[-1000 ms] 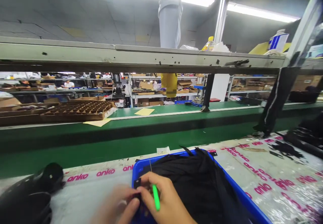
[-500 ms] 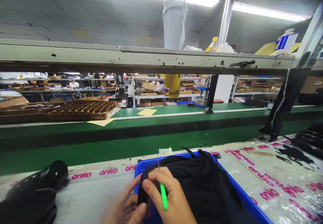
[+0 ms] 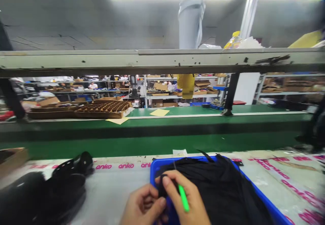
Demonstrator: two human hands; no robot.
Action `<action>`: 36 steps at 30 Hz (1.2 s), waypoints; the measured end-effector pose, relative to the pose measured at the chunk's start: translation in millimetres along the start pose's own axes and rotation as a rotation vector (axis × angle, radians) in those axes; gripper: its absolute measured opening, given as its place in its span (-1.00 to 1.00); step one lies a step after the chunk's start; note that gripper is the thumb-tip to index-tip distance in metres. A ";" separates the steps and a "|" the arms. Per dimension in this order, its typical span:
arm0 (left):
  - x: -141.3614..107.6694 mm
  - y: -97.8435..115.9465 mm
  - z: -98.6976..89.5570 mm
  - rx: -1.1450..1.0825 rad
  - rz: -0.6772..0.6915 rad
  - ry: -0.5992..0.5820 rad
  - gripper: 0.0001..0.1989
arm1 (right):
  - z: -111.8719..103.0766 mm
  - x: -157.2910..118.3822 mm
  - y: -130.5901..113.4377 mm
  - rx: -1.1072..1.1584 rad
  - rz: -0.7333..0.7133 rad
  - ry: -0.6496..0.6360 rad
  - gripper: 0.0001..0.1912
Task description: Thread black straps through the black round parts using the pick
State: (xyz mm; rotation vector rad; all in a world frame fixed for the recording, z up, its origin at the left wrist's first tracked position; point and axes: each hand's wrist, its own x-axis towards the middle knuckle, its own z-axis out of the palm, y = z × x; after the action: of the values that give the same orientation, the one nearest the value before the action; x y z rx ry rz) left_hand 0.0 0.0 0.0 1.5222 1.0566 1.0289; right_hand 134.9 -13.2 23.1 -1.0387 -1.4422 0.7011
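Observation:
Between my two hands is a small black strip (image 3: 162, 188), held over the near left part of a blue tray (image 3: 152, 171). My left hand (image 3: 144, 204) has its thumb and fingers closed at the strip's lower end. Held across the palm of my right hand (image 3: 189, 196) is a green-handled awl (image 3: 183, 198), its thin shaft pointing up and away. The right thumb and index finger also pinch the upper end of the strip. Many black fabric strips (image 3: 220, 187) lie heaped in the tray.
Shiny black curved pieces (image 3: 61, 191) lie on the left of the plastic-covered table, beside a cardboard box (image 3: 12, 160). Behind runs a green bench (image 3: 152, 142) with divided cartons (image 3: 104, 108). A shelf beam (image 3: 157, 57) crosses above, bearing a grey bucket (image 3: 191, 25).
The view has swung left, so everything sits further right in the picture. The strip shows less between my hands and now looks bent or turned. My right hand still has the awl.

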 end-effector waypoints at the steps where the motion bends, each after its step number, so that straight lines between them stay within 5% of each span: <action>1: 0.5 3.9 -4.6 0.121 0.056 0.012 -0.55 | -2.4 0.7 -2.4 0.057 0.041 0.013 -0.76; 5: 2.1 27.5 -51.3 0.697 0.221 0.158 -0.66 | -14.0 6.0 -5.8 0.192 0.119 0.082 -0.68; 10: -23.9 35.5 -127.2 1.297 -0.001 0.459 -0.56 | -18.9 8.6 1.1 0.097 0.045 0.059 -0.64; 15: -38.7 33.9 -154.8 1.461 -0.064 0.381 -0.69 | -9.0 4.0 0.2 0.150 0.051 0.047 -0.71; 19: -29.7 54.3 -142.1 1.219 -0.018 0.303 -0.75 | -2.1 3.2 2.4 0.270 0.108 0.028 -0.69; 24: -9.5 67.9 -91.3 0.535 0.035 0.199 -0.64 | 5.6 3.3 9.2 0.304 0.164 -0.008 -0.69; 30: 12.2 46.5 -30.8 -0.176 0.041 0.078 -0.49 | 1.5 12.1 10.7 0.311 0.153 0.017 -0.65; 36: 24.0 17.2 -27.4 -0.405 -0.048 0.190 -0.49 | 0.9 9.9 4.2 0.178 -0.021 0.129 -0.84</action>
State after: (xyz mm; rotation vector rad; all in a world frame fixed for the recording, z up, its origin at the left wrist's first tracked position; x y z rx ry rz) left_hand -17.6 27.3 23.9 1.0843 0.9379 1.2840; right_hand 135.5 -2.4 23.6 -0.9130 -1.2545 0.7206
